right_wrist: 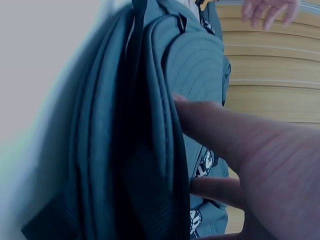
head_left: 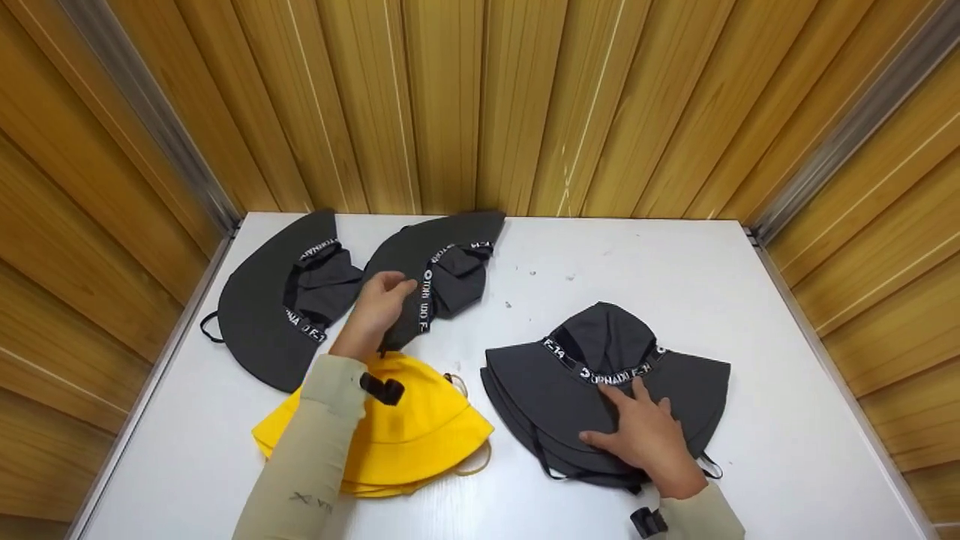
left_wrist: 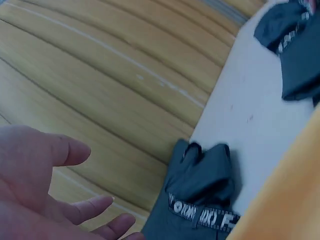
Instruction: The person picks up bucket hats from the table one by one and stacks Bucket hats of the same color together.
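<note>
Two dark grey wide-brimmed sun hats lie folded at the back left: the far-left hat (head_left: 259,307) and the middle hat (head_left: 401,259), each with white lettering on its band. Above the middle hat's brim hovers my left hand (head_left: 377,309), its fingers loose and nothing visible in them. On the right is a stack of folded dark grey hats (head_left: 540,390), their brims layered in the right wrist view. My right hand (head_left: 646,431) rests on the top brim with fingers spread, the fingertips near the lettered band. Its thumb and fingers touch the top hat (right_wrist: 197,65) there.
Folded yellow hats (head_left: 420,435) with a tan cord lie stacked at the front left, partly under my left forearm. Everything lies on a white table (head_left: 795,420). Wood-patterned walls (head_left: 480,105) enclose its back and sides. Small dark specks dot the table beyond the stack.
</note>
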